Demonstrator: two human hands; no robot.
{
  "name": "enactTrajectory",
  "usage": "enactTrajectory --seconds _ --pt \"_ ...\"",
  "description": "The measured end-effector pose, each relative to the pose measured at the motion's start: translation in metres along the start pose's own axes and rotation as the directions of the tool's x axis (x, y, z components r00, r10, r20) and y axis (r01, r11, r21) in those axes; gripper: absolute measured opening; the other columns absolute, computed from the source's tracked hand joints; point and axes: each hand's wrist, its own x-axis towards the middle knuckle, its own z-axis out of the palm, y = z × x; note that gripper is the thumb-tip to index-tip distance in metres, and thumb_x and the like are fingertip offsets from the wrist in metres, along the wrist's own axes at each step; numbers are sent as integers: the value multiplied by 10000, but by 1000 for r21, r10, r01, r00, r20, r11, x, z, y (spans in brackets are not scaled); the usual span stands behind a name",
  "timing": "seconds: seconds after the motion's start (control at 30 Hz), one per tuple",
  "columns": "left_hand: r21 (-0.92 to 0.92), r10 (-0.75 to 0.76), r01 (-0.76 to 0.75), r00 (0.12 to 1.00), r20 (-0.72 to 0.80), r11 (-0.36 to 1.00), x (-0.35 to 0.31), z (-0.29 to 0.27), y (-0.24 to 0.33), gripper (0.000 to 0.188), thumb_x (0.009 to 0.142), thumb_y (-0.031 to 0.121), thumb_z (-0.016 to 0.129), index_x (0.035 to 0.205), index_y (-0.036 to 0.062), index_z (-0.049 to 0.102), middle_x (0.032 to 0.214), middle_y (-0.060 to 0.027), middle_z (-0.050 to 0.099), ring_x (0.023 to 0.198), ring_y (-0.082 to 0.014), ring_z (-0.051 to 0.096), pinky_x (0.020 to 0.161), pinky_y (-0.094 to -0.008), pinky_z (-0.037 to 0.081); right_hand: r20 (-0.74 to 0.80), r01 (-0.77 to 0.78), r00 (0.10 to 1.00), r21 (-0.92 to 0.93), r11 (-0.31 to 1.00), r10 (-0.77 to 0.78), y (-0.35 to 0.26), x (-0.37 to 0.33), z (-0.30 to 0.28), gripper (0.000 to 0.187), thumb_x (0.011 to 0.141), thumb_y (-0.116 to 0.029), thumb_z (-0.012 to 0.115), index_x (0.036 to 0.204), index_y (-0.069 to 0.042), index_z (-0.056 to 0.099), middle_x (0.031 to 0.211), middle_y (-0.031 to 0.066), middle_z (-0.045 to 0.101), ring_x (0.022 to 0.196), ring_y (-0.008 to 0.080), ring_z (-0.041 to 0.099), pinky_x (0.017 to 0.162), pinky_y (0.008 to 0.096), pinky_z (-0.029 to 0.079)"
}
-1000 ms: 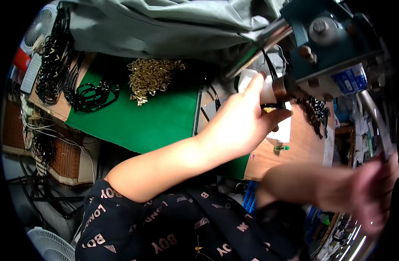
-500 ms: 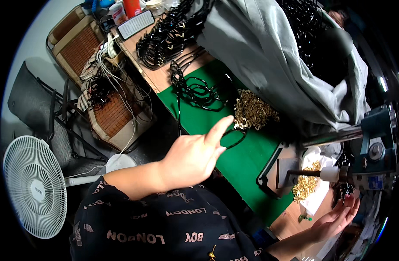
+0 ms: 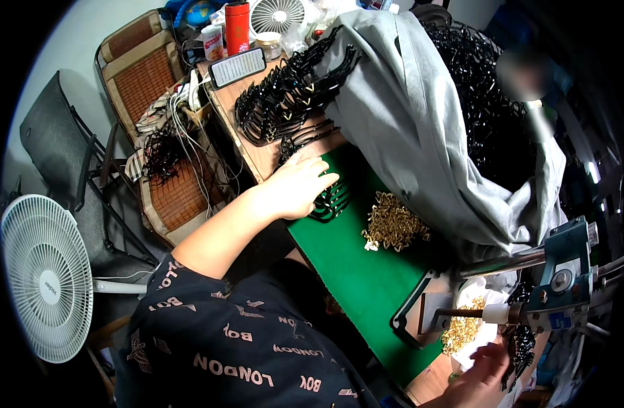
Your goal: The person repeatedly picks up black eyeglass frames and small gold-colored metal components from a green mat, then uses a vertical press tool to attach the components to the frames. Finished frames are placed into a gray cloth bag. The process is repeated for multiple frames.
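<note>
My left hand (image 3: pixel 295 188) lies over a bundle of glossy black cords (image 3: pixel 331 204) at the left edge of a green mat (image 3: pixel 346 265); its fingers curl around them, partly hiding them. More black cords (image 3: pixel 285 102) are piled just beyond on the wooden tabletop. A heap of small gold metal clips (image 3: pixel 395 223) rests on the mat, to the right of that hand. At the lower right, my right hand (image 3: pixel 485 370) is in shadow, fingers apart and slightly bent. It is beside another black bundle (image 3: pixel 519 353) and close to gold pieces on white paper (image 3: pixel 465 330).
A teal bench press (image 3: pixel 563 272) stands at the right over its base plate. Grey cloth (image 3: pixel 407 122) with a large black cord mass covers the back. A phone (image 3: pixel 237 68), red bottle (image 3: pixel 236 28) and jar stand far left. Chairs and a white fan (image 3: pixel 48 279) are left of the table.
My left hand has moved left and away from the gold clips, onto the black cords. The loose cord near the clips is gone from there. My right hand has moved lower and left.
</note>
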Motion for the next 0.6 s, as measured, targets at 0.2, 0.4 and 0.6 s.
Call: enactTrajectory --seconds 0.2,0.4,0.6 --pt "-144 160 -216 933 -323 966 -11 -2 -14 395 749 30 514 1138 75 560 760 -142 611 758 -302 609 656 -398 498 593 -175 803 142 974 58 -18 -4 86 267 764 52 560 1031 37 552 960 103 567 850 153 538 796 260 435" --pt "-355 62 -133 977 -205 925 -57 -49 38 610 645 3 645 1218 45 439 859 -105 600 782 -305 606 663 -387 493 811 369 437 232 900 -388 -58 21 213 1102 621 -277 833 1402 69 136 1327 248 403 1189 359 452 1029 431 322" --pt "-180 135 -328 741 -657 927 -76 -95 -1 313 743 87 582 1047 77 506 830 -75 560 619 -266 577 545 -348 472 855 677 209 223 702 -474 -116 47 275 913 601 -298 826 1304 41 351 1177 243 515 1161 395 440 1037 511 282"
